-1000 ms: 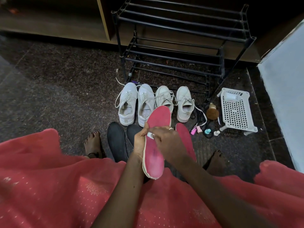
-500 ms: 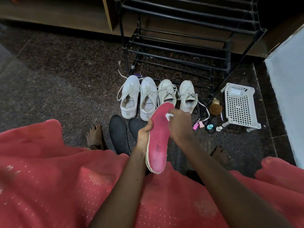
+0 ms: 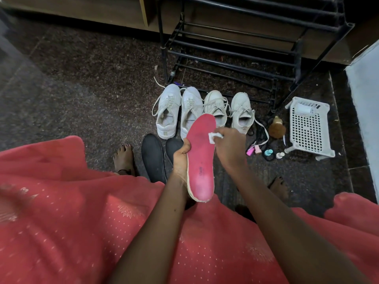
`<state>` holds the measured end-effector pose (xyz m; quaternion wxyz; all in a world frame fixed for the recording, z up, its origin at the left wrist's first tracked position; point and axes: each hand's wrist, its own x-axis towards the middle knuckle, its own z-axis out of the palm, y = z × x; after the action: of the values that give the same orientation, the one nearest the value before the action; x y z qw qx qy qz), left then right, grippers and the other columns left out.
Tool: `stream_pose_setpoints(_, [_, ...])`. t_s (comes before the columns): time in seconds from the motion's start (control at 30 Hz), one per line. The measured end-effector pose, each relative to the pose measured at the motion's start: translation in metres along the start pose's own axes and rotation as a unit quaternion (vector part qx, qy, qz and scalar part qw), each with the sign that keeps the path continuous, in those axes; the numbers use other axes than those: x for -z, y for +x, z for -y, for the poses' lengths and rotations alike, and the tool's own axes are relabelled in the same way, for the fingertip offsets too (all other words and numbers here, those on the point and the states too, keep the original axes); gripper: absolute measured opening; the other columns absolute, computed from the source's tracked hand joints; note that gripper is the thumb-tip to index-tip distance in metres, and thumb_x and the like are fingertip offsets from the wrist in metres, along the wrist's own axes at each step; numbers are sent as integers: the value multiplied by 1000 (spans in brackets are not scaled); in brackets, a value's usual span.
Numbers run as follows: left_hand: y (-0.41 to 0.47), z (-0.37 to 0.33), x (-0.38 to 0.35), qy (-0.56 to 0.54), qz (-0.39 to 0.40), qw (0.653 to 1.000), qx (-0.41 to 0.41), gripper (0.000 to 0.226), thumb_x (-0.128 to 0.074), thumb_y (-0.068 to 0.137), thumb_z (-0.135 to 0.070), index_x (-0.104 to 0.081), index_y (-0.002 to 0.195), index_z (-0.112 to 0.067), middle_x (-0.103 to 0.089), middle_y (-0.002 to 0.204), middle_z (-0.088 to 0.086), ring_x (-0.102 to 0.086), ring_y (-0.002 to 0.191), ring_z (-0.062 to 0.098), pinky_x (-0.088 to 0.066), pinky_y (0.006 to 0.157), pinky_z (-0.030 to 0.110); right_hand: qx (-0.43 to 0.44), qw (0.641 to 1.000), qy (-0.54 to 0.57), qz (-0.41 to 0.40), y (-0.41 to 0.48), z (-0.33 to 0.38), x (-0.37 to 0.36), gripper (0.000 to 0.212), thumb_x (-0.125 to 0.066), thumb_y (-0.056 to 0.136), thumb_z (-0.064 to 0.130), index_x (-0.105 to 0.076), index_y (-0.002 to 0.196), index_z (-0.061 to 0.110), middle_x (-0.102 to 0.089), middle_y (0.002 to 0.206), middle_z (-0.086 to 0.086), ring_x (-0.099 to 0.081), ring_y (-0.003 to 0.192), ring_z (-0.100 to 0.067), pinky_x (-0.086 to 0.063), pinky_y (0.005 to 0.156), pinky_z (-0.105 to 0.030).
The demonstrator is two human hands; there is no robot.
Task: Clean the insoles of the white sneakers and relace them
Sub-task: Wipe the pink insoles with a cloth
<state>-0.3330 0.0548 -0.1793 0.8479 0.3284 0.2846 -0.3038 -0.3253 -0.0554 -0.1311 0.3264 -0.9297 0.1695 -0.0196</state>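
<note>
Head view, looking down over a lap draped in red fabric (image 3: pixel 61 212). Just past the fabric, a pink insole (image 3: pixel 202 160) is held up off the floor, heel toward the person and toe pointing away.

The likely trouble is that the insole looks thin and is supported only along one edge. Firm rubbing near its toe could bend it or lever it out of the grip. The small wipe could also slip from the fingertips.

The left hand (image 3: pixel 181 158) is curled around the insole's left edge at about mid-length. The right hand (image 3: pixel 229 148) has its fingers bunched together, pinching a small white wipe (image 3: pixel 214 137) against the upper right of the insole's pink face.

Two black insoles (image 3: pixel 152 156) lie on the floor just left of the pink insole. Well to its right are small bottles (image 3: pixel 266 153), a brown brush (image 3: pixel 276 128) and a white basket (image 3: pixel 309 128).

Beyond the pink insole's toe, four white sneakers (image 3: pixel 190 111) stand in a row with their laces loose. A black shoe rack (image 3: pixel 246 48) is farthest beyond the toe.
</note>
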Motion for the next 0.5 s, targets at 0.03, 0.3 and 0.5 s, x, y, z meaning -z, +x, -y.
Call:
stream_pose_setpoints(0.03, [1,1,2,-9,-7,1000,-6,47,-32,99,-44,-60,104,-7,-69,84,10,-63,75,24,-53,71,31,3,1000,-3,29,-12,0,1,20,-53,82,-2,-72,88,-2,-71,85,-19,-64,75,-31,-47,71,-41])
stream_pose_setpoints(0.3, [-9,1,-9,-15,-6,1000,-8,53,-29,98,-49,-61,103,-7,-68,83,11,-60,79,25,-47,76,36,20,1000,8,21,-9,-2,-2,16,-57,82,0,-71,76,-5,-68,73,-22,-62,67,-37,-48,69,-46])
stream_pose_setpoints(0.5, [-7,-4,-10,-6,-1,1000,-19,50,-30,99,-47,-62,98,-9,-72,76,8,-67,68,21,-52,71,33,21,999,-7,-23,10,10,-3,23,-50,88,2,-71,97,4,-70,85,-18,-64,75,-31,-52,68,-42])
